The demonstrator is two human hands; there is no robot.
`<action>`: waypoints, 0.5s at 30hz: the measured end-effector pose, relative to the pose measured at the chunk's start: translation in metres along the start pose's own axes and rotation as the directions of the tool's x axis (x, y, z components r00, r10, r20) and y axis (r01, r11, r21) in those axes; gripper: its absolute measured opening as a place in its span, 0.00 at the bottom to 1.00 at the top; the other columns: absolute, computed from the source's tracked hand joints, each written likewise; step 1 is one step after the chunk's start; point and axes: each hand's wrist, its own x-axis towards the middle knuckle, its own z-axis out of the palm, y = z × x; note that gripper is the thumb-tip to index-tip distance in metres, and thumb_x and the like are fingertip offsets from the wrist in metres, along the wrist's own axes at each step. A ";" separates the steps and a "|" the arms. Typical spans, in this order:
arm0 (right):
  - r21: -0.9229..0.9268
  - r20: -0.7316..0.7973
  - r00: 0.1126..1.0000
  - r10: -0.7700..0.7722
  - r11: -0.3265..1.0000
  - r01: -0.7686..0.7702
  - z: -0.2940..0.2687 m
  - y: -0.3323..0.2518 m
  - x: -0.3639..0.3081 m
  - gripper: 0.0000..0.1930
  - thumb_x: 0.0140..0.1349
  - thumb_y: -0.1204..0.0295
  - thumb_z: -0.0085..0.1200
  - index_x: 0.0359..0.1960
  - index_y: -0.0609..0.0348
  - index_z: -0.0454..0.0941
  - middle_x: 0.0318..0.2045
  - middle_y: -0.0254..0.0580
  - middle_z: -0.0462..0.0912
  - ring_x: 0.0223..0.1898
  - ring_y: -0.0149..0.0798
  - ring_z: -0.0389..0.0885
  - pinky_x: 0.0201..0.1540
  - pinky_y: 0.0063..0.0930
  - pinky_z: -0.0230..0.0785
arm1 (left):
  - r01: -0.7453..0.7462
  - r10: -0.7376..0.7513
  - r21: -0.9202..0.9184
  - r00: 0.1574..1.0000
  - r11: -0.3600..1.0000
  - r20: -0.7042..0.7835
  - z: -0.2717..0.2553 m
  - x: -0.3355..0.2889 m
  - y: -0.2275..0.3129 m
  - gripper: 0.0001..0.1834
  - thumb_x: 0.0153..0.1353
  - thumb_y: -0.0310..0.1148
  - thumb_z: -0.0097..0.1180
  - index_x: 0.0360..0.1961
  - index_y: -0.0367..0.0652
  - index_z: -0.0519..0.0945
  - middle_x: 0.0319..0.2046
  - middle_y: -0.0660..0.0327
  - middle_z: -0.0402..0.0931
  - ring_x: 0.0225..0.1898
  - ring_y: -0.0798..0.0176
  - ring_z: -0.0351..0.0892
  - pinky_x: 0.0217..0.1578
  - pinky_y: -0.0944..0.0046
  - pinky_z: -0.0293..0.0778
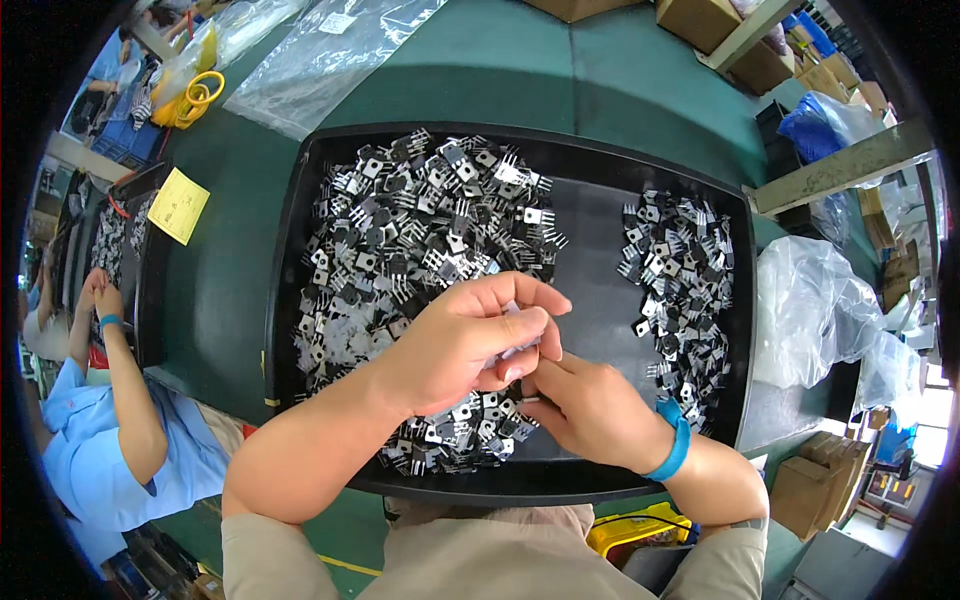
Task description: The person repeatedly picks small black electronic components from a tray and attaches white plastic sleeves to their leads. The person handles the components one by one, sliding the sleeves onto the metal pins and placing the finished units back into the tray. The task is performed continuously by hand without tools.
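Clasps small pale-grey pieces (pixel 515 350) in curled left hand (pixel 455 335), largely hiding direction and long axis; meets it with right hand (pixel 592 402) in unclear grip. Hovers above raised-edged black rectangular plastic tray (pixel 283 270), amid black-and-silver three-legged components (pixel 405 230) heaped either side of exposed dark base (pixel 600 260).

We see three-legged power transistors (pixel 463 168), black-bodied with silvery, holed metal tabs, lying loose and pointing every way. Their larger heap (pixel 400 235) covers the left part of a black tray (pixel 590 235); a narrower band (pixel 690 285) runs along its right side. Our left hand (pixel 455 345) holds a pale piece (pixel 510 308), mostly hidden by fingers
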 end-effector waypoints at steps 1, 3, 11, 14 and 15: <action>0.015 -0.015 0.999 -0.028 0.999 0.028 -0.005 -0.003 -0.001 0.10 0.54 0.75 0.58 0.37 0.59 0.74 0.33 0.47 0.74 0.31 0.51 0.78 0.30 0.41 0.71 | -0.015 0.015 -0.016 1.000 1.000 0.020 -0.001 0.000 -0.001 0.13 0.70 0.34 0.44 0.47 0.37 0.74 0.33 0.53 0.77 0.21 0.73 0.67 0.14 0.78 0.54; 0.172 -0.022 0.997 -0.073 0.982 0.075 -0.015 -0.005 -0.003 0.08 0.53 0.76 0.60 0.35 0.58 0.75 0.32 0.44 0.74 0.30 0.49 0.76 0.30 0.38 0.70 | -0.003 0.004 -0.049 1.000 0.999 0.016 -0.001 0.001 0.001 0.15 0.71 0.36 0.42 0.47 0.36 0.74 0.33 0.53 0.77 0.20 0.72 0.67 0.14 0.78 0.55; 0.396 -0.378 0.919 0.113 0.917 0.050 -0.031 -0.010 -0.011 0.09 0.57 0.80 0.57 0.40 0.63 0.75 0.25 0.40 0.77 0.22 0.28 0.72 0.24 0.21 0.65 | 0.038 -0.030 0.103 0.996 0.994 -0.078 0.008 0.001 0.003 0.11 0.62 0.27 0.45 0.44 0.35 0.74 0.32 0.54 0.78 0.21 0.73 0.67 0.17 0.76 0.57; 0.261 -0.541 0.839 0.052 0.959 0.109 -0.029 -0.006 -0.007 0.11 0.57 0.83 0.55 0.41 0.63 0.74 0.26 0.41 0.78 0.23 0.30 0.76 0.26 0.22 0.69 | 0.048 -0.039 0.161 0.997 0.986 -0.062 0.008 0.001 0.001 0.09 0.64 0.25 0.46 0.44 0.37 0.73 0.33 0.56 0.79 0.22 0.76 0.66 0.18 0.78 0.57; 0.206 -0.565 0.825 0.020 0.971 0.118 -0.028 -0.004 -0.007 0.11 0.57 0.83 0.56 0.41 0.63 0.74 0.26 0.41 0.78 0.23 0.30 0.76 0.26 0.22 0.69 | 0.052 -0.042 0.164 0.997 0.985 -0.060 0.010 0.001 0.001 0.09 0.65 0.25 0.46 0.45 0.37 0.72 0.33 0.57 0.79 0.22 0.76 0.67 0.18 0.78 0.57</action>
